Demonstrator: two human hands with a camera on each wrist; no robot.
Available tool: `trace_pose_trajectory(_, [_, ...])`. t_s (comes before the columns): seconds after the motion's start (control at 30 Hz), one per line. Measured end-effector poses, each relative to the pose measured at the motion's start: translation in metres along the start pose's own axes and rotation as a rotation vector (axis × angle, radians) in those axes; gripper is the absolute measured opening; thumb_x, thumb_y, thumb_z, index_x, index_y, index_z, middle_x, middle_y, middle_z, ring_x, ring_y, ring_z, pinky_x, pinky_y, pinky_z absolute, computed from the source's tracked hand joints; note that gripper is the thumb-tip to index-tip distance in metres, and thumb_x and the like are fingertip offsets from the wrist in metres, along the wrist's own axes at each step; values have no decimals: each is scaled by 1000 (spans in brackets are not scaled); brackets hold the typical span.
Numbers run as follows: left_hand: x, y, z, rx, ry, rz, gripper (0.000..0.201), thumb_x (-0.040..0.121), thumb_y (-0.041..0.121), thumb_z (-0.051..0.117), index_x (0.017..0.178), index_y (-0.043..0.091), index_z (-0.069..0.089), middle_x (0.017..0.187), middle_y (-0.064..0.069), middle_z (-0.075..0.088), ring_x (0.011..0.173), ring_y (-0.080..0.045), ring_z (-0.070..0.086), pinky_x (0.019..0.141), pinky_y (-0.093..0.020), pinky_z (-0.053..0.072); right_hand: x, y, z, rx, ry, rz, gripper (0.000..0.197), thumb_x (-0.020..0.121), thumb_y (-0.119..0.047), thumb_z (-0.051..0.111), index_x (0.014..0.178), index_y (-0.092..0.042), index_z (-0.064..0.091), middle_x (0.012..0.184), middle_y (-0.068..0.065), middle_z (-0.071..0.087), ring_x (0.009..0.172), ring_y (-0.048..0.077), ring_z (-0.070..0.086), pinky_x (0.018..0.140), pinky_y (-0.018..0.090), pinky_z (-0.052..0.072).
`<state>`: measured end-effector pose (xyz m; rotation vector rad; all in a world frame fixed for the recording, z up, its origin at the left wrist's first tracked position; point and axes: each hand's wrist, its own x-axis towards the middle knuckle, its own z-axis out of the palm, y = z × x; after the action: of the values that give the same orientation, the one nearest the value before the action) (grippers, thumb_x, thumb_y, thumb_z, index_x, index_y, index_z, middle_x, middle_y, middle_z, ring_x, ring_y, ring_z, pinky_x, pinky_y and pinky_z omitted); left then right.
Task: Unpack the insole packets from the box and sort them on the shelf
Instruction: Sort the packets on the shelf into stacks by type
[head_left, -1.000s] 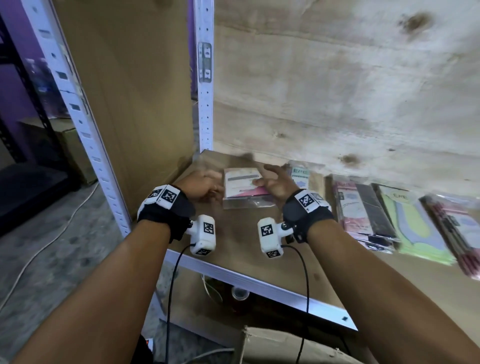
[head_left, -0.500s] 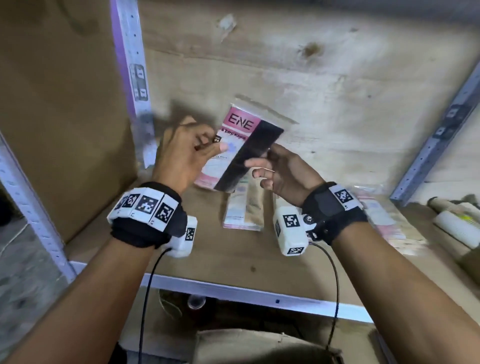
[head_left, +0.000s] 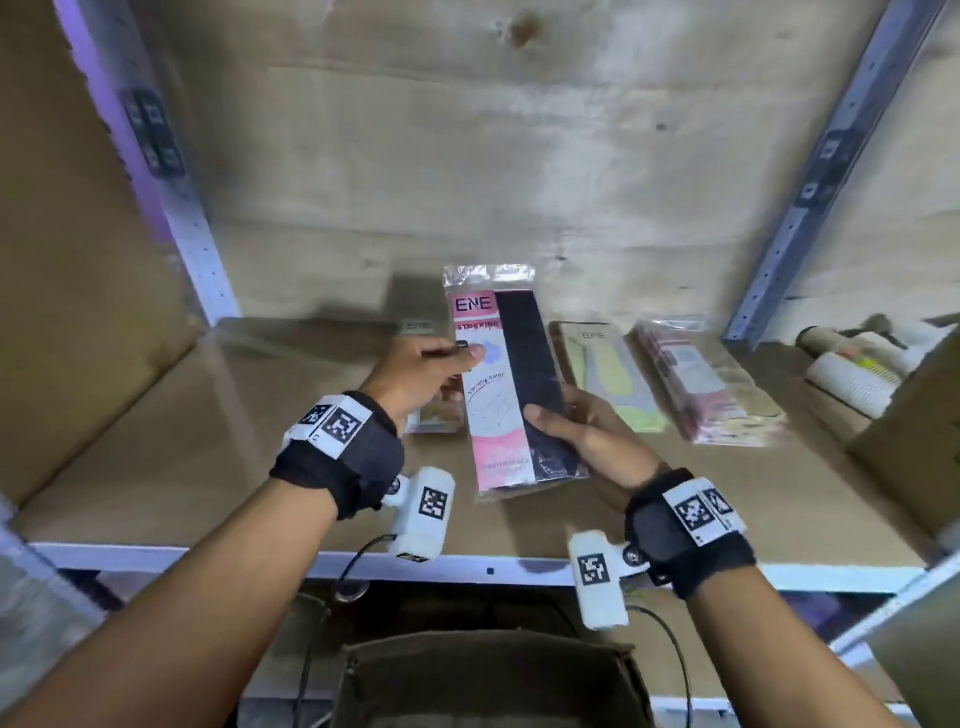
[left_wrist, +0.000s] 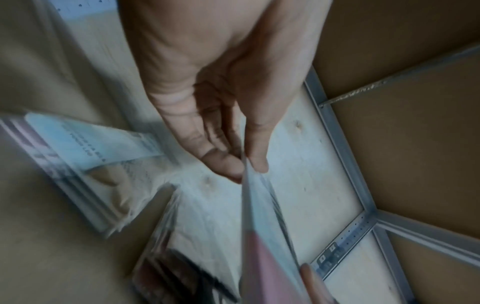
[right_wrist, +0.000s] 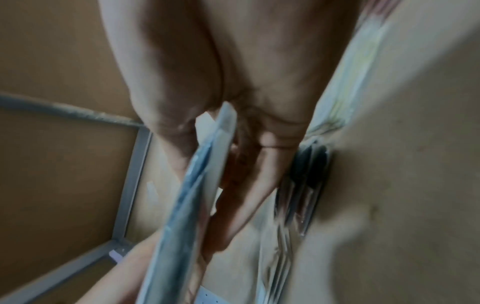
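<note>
I hold a pink and black ENE packet (head_left: 511, 384) above the wooden shelf (head_left: 208, 447) with both hands. My left hand (head_left: 441, 364) pinches its left edge between thumb and fingers; in the left wrist view the left hand (left_wrist: 246, 164) pinches the thin packet edge (left_wrist: 262, 226). My right hand (head_left: 566, 431) grips the packet's lower right side; in the right wrist view the packet edge (right_wrist: 192, 197) runs through the right hand (right_wrist: 215, 164). A beige packet (head_left: 434, 415) lies on the shelf under my left hand. A green packet (head_left: 613, 384) and a red packet (head_left: 701, 384) lie to the right.
Grey metal uprights (head_left: 810, 171) frame the shelf bay, with a plywood back wall (head_left: 467, 156). Rolled items (head_left: 857, 374) lie in the bay to the right. An open cardboard box (head_left: 488, 680) stands below the shelf's front rail (head_left: 311, 564).
One second ago both hands were down at a packet lying on the shelf. They lifted the pink and black packet, then brought it lower and upright while the view shifted right.
</note>
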<state>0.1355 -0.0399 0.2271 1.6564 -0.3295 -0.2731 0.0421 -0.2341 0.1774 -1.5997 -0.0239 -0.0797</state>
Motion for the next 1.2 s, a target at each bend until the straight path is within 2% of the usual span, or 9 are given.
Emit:
trace_pose_trajectory(0.1, [9,-12,7,31,-23,-54,33,85,14,75,113,-2,67,102,-15,74,59,-7,69,48,-18,52,-3,11,-12,0,-38,-6,34,94,-15,64,123,1,58,121,25,66,114,48,60,102,63,43])
trace_pose_trajectory(0.23, [30,-12,-11,-3,99,-14,65,75,8,82,132,8,52,109,-12,70,88,-18,73,71,-31,59,-9,14,-19,-55,-167,27,29,95,-6,59,124,-7,62,122,12,69,112,31,67,99,42,52])
trace_pose_trajectory(0.33, [40,-8,-26,38,145,17,74,72,15,84,137,20,48,112,-4,67,92,-17,70,77,-29,56,-11,15,-25,-110,-204,104,32,93,-4,63,124,-3,62,122,19,68,111,35,66,100,44,52])
trace_pose_trajectory(0.53, [40,-16,-23,226,78,202,5,86,28,73,83,24,73,70,13,68,54,-1,58,47,-12,46,-11,19,-34,-137,-180,124,23,87,-5,70,104,7,60,101,24,67,90,33,65,89,49,52])
trace_pose_trajectory(0.6, [41,-20,-24,287,97,259,25,92,37,65,72,22,68,53,8,53,38,-2,43,39,-16,38,-13,20,-36,-123,-173,111,13,87,-6,71,98,-4,64,100,16,71,87,27,69,83,39,56])
trace_pose_trajectory(0.7, [41,-23,-32,686,256,470,51,96,54,49,55,24,53,49,7,52,44,-8,52,49,-21,38,-16,20,-41,-88,-125,82,6,89,-4,68,90,-9,66,88,-3,76,78,11,72,69,20,55])
trace_pose_trajectory(0.83, [32,-25,-37,850,277,545,61,100,58,35,49,25,41,45,-1,51,52,-28,59,57,-29,38,-20,16,-47,-125,-122,55,3,90,-5,67,89,-8,68,90,-1,75,83,12,70,73,20,53])
trace_pose_trajectory(1.03, [21,-20,-30,155,121,99,51,93,57,53,56,22,46,47,6,41,45,-16,41,52,-26,38,-24,11,-50,-112,-103,15,27,88,-12,69,102,10,63,99,21,69,92,22,65,86,31,50])
trace_pose_trajectory(1.2, [7,-14,-23,-282,-58,-101,37,91,49,60,76,15,57,46,2,56,38,-13,55,41,-19,47,-25,12,-52,-90,-128,-1,32,86,-19,71,103,7,63,108,22,68,99,27,64,94,39,48])
